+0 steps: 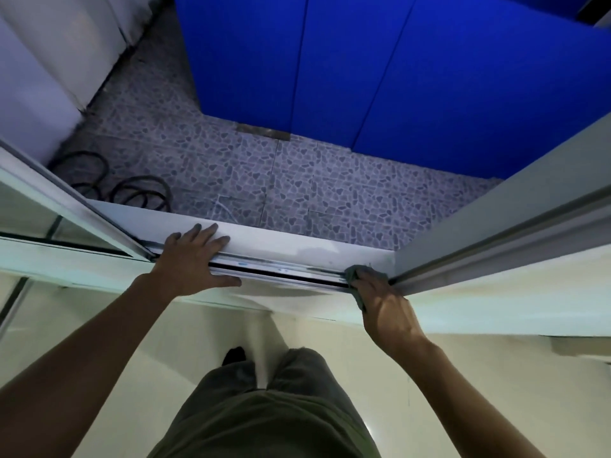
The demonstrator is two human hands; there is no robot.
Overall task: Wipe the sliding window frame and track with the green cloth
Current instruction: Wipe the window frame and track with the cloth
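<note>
The metal window track (281,271) runs across the white sill from left to right. My right hand (385,300) presses the green cloth (355,276) onto the right end of the track, where it meets the right frame post (496,246). Most of the cloth is hidden under my fingers. My left hand (193,259) lies flat, fingers spread, over the track and sill ledge (297,242) near the edge of the sliding glass pane (39,213) at the left.
Beyond the sill lies a pebble-patterned tiled floor (297,180) with coiled black cable (139,193) at the left and blue panels (396,67) at the back. A white appliance (29,94) stands far left. My legs and a pale floor are below.
</note>
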